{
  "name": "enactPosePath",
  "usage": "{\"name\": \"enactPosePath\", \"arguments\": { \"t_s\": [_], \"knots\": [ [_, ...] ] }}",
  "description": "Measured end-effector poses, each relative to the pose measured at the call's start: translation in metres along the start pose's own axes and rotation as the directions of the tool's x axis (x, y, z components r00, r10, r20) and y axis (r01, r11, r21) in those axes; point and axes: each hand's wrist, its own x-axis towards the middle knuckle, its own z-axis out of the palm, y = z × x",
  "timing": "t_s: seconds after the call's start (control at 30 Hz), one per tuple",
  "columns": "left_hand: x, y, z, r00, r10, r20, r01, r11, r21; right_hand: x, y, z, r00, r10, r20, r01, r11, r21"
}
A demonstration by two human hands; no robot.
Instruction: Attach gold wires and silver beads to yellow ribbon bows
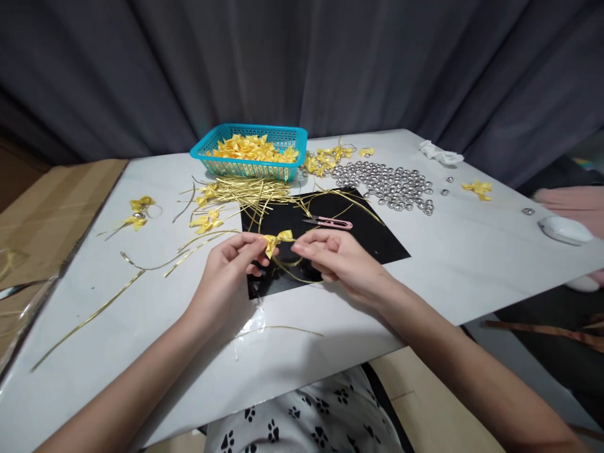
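Between thumb and fingers, my left hand (238,255) pinches a yellow ribbon bow (277,241) above a black sheet (377,242). To its right, my right hand (337,255) is closed in a pinch on a thin gold cord (293,241) at the bow's edge. A loop of gold cord hangs under the bow, over the sheet. Just beyond my right hand, pink-handled thread snips (330,222) lie on the sheet. The bow's left end is covered by my left fingers.
A turquoise basket (250,171) of yellow bows stands at the back. Gold cords (250,194) lie before it, and silver beads (387,182) spread to the right. Loose bows (207,221) sit at left. A white dish (565,230) and crumpled tissue (441,153) are at right.
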Motion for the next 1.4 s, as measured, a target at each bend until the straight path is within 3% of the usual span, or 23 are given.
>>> {"name": "enactPosePath", "arguments": {
  "t_s": [0.13, 0.3, 0.4, 0.53, 0.73, 1.07, 1.27, 1.4],
  "knots": [
    [-0.001, 0.0, 0.0, 1.0, -0.013, 0.001, 0.013, 0.999, -0.029, -0.001, 0.005, 0.006, 0.995, 0.078, 0.062, -0.078, 0.997, -0.003],
    [0.0, 0.001, -0.001, 1.0, 0.014, -0.011, -0.014, 1.0, -0.002, 0.0, 0.002, 0.002, 0.997, 0.072, -0.004, -0.072, 0.997, -0.041],
    [0.001, 0.001, -0.001, 0.999, 0.027, -0.032, -0.025, 0.999, 0.045, 0.0, 0.0, -0.002, 0.995, -0.007, -0.099, -0.002, 0.996, -0.088],
    [0.001, -0.002, -0.001, 1.0, -0.008, -0.025, 0.008, 1.0, -0.017, -0.003, 0.001, -0.003, 0.973, -0.162, -0.162, 0.135, 0.977, -0.162],
    [-0.001, -0.004, 0.0, 1.0, -0.027, 0.011, 0.028, 0.994, -0.11, -0.007, 0.004, 0.018, 0.92, -0.343, -0.188, 0.262, 0.897, -0.355],
    [-0.005, -0.003, 0.003, 0.998, -0.003, 0.067, 0.008, 0.998, -0.07, -0.002, 0.013, 0.024, 0.893, -0.421, -0.159, 0.32, 0.843, -0.432],
    [-0.009, -0.003, 0.005, 0.989, 0.148, 0.016, -0.149, 0.983, 0.106, -0.004, 0.013, 0.025, 0.895, -0.416, -0.161, 0.311, 0.841, -0.443],
    [-0.012, 0.0, 0.007, 0.982, 0.188, 0.022, -0.189, 0.965, 0.18, -0.005, 0.013, 0.023, 0.889, -0.442, -0.12, 0.342, 0.814, -0.469]
  ]
}}
